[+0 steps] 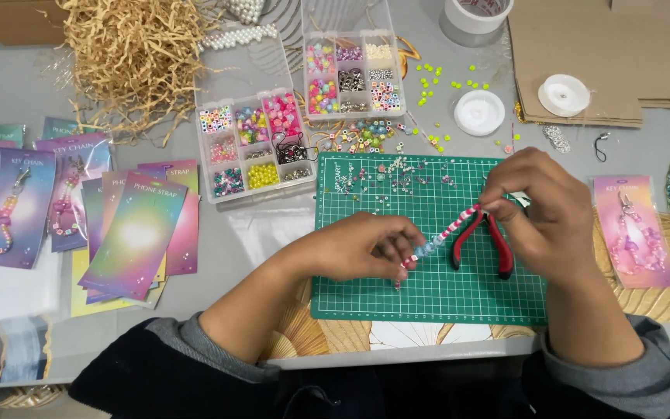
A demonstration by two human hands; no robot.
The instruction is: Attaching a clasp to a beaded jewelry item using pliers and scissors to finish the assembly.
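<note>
My left hand (pixel 366 247) is curled nearly closed, fingertips pinching the lower end of a bead strand (pixel 437 237). My right hand (pixel 543 208) pinches the strand's upper end, fingers bunched tight. The strand runs taut on a slant between both hands, pink and white beads toward my right hand, pale blue ones toward my left. It hangs just above the green cutting mat (pixel 397 287), which lies on the desk (pixel 242 233) under both hands. Red-handled pliers (pixel 484 242) rest on the mat just beneath my right hand, partly hidden by it. Loose beads (pixel 397 174) are scattered on the mat beyond my left hand. Farther out past them stand two clear bead boxes (pixel 251 143), compartments filled with mixed colours. Two white thread spools (pixel 480 112) sit on the far side of my right hand. Well off to the side of my left hand lie packaged straps on colourful cards (pixel 137 229); one more pink card (pixel 631 233) lies just outside my right hand. A heap of straw-like paper shreds (pixel 133 54) sits far beyond my left hand.
</note>
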